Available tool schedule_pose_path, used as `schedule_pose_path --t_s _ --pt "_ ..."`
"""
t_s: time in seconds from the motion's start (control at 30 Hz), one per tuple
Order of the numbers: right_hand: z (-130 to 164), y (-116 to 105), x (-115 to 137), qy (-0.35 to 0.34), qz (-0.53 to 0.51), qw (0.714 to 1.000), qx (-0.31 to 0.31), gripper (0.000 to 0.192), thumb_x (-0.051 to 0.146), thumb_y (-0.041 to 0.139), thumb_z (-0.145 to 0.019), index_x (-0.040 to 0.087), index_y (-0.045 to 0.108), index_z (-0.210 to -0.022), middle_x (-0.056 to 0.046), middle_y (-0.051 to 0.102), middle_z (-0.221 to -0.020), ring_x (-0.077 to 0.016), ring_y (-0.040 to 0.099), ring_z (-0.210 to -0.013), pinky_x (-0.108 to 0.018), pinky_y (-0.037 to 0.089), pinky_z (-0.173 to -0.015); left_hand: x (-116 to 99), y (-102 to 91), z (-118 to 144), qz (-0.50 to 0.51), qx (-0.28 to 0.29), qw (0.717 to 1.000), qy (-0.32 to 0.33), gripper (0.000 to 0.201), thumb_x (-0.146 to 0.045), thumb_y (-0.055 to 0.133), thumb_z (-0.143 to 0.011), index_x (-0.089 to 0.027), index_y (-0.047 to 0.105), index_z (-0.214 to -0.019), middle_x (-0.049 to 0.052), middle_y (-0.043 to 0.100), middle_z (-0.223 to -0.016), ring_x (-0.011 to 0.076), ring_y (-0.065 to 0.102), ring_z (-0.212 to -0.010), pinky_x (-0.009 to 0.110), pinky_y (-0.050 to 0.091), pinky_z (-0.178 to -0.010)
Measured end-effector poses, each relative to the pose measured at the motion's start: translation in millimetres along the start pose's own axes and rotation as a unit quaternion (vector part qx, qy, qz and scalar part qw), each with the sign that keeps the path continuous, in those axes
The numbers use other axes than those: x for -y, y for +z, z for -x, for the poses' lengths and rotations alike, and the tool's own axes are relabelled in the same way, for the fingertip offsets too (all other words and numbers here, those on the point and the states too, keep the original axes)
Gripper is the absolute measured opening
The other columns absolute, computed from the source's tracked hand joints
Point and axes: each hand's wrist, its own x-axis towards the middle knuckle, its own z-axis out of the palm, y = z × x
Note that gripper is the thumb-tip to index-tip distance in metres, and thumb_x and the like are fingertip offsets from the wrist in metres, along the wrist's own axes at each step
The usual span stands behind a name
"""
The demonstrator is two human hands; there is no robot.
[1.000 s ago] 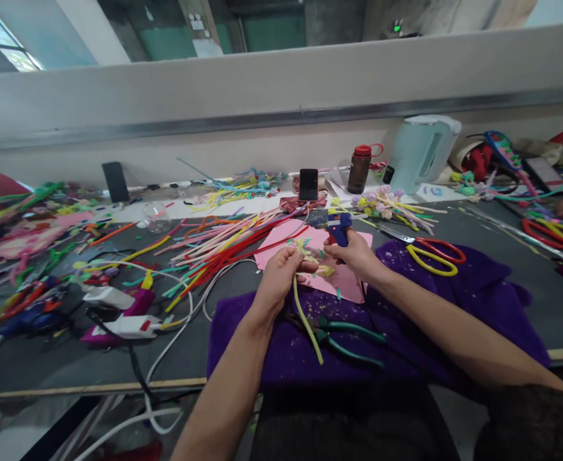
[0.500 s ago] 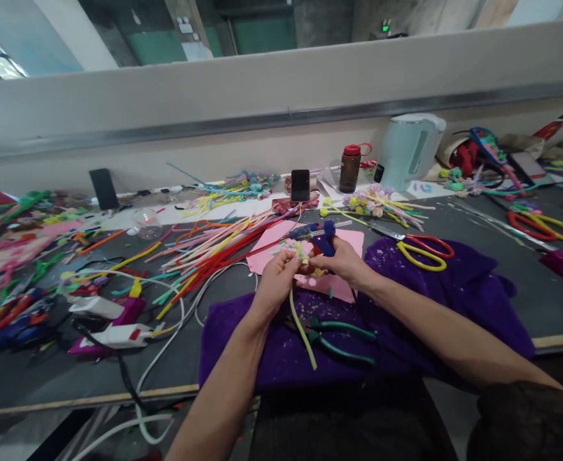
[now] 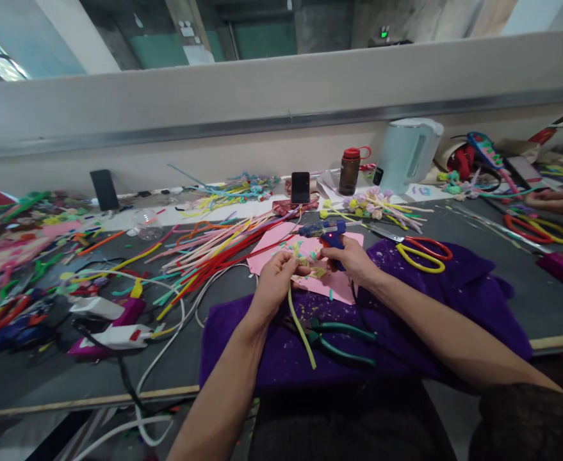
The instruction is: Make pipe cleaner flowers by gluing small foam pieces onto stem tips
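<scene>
My left hand (image 3: 277, 278) pinches a yellow-green pipe cleaner (image 3: 301, 330) whose free end hangs down over the purple cloth (image 3: 233, 346). My right hand (image 3: 349, 259) is wrapped round a blue hot glue gun (image 3: 326, 232), its nozzle pointing left and a glue stick showing at its back. A red light glows on the gun. Beneath both hands lies a pink sheet (image 3: 346, 285) strewn with small yellow and teal scraps. Green-handled pliers (image 3: 343, 330) rest on the cloth close to my wrists.
Red-and-yellow scissors (image 3: 423, 251) lie to the right. Bundled pipe cleaners (image 3: 223, 243) spread left, near a power strip (image 3: 111, 330) with white cables. Behind stand a phone (image 3: 300, 187), a brown bottle (image 3: 350, 171) and a kettle (image 3: 408, 153). Another person's hand (image 3: 560, 200) reaches in at far right.
My right hand and the glue gun have shifted slightly right, away from my left hand's fingertips. Another person's hand has appeared at the right edge.
</scene>
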Motion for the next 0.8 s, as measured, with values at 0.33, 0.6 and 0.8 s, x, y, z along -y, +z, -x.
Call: schedule_pose_path --t_s 0.33,0.6,0.8 --pt "9.3 -2.8 17.1 -0.032 0.06 0.997 -0.021 0.022 0.024 0.067 -0.063 0.015 0.054 -0.079 0.001 0.06 -0.06 -0.01 0.053 -0.046 -0.021 0.042 -0.042 -3.2 -5.5 0.5 0.017 -0.007 1.0 0.007 0.032 -0.044 0.062 -0.069 -0.015 0.056 -0.081 0.004 0.068 -0.072 0.0135 0.062 -0.06 0.019 0.044 -0.045" --pt "23.1 -12.6 36.2 -0.044 -0.03 0.997 0.052 0.017 0.027 0.059 -0.071 0.014 0.062 -0.083 -0.008 0.066 -0.086 -0.013 0.056 -0.065 -0.024 0.044 -0.052 -9.5 -9.7 5.5 0.054 -0.024 0.998 0.024 0.029 -0.044 0.06 -0.071 -0.016 0.053 -0.077 0.003 0.068 -0.069 0.0079 0.055 -0.048 0.017 0.04 -0.044" --pt "29.7 -18.8 45.4 -0.054 0.006 0.996 0.069 0.02 0.029 0.06 -0.071 0.015 0.064 -0.085 -0.004 0.064 -0.069 -0.0132 0.053 -0.057 -0.026 0.039 -0.051 -13.2 -13.2 4.5 0.049 -0.077 0.995 0.046 0.03 -0.044 0.06 -0.07 -0.015 0.055 -0.076 0.003 0.068 -0.067 0.007 0.052 -0.044 0.018 0.038 -0.042"
